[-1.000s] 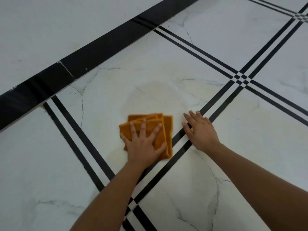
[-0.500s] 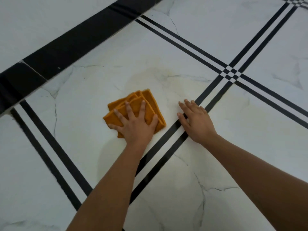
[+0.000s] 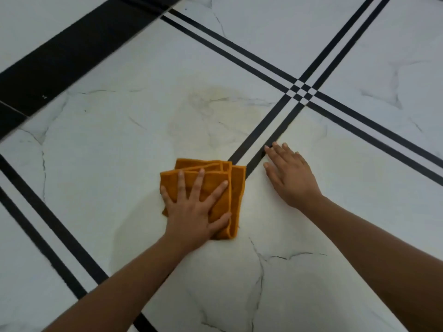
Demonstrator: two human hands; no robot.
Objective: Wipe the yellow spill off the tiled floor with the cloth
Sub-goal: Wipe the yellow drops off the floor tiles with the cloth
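Note:
A folded orange cloth (image 3: 236,188) lies flat on the white marble-look tiled floor (image 3: 96,152). My left hand (image 3: 194,209) presses down on the cloth with its fingers spread and straight. A faint yellow smear of the spill (image 3: 215,109) stains the tile just beyond the cloth, reaching toward the black lines. My right hand (image 3: 291,174) rests flat on the floor to the right of the cloth, fingers straight, fingertips at a black stripe.
Pairs of thin black lines (image 3: 263,130) cross the floor and meet at a small checkered crossing (image 3: 301,91). A wide black band (image 3: 72,51) runs along the far left. Thin grey veins mark the tiles near my arms.
My left hand slid the cloth back toward me and to the right, off the yellow patch. The cloth turned squarer to me. My right hand stayed planted on the floor.

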